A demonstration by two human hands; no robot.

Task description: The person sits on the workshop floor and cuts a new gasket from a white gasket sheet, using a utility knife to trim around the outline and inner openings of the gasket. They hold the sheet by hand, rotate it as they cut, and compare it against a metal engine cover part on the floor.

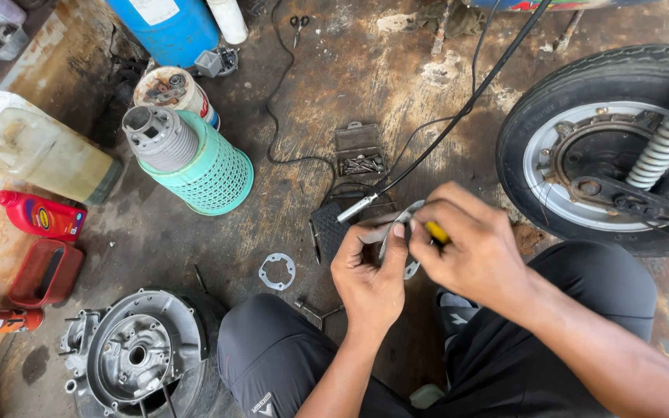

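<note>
My left hand (365,272) pinches a thin grey gasket (406,219) and holds it up in front of me. My right hand (470,244) grips a small tool with a yellow handle (437,232) and presses its tip against the gasket. Both hands meet above my knees, close to a black cable with a metal end (359,206). Fingers hide much of the gasket, and the tool's tip is out of sight.
A scooter wheel (605,147) stands at right. An engine casing (135,358) lies at lower left, with a loose gasket ring (277,272) beside it. A green basket holding a cylinder (195,159), bottles, a red tray (46,272) and an open bit case (360,155) sit on the floor.
</note>
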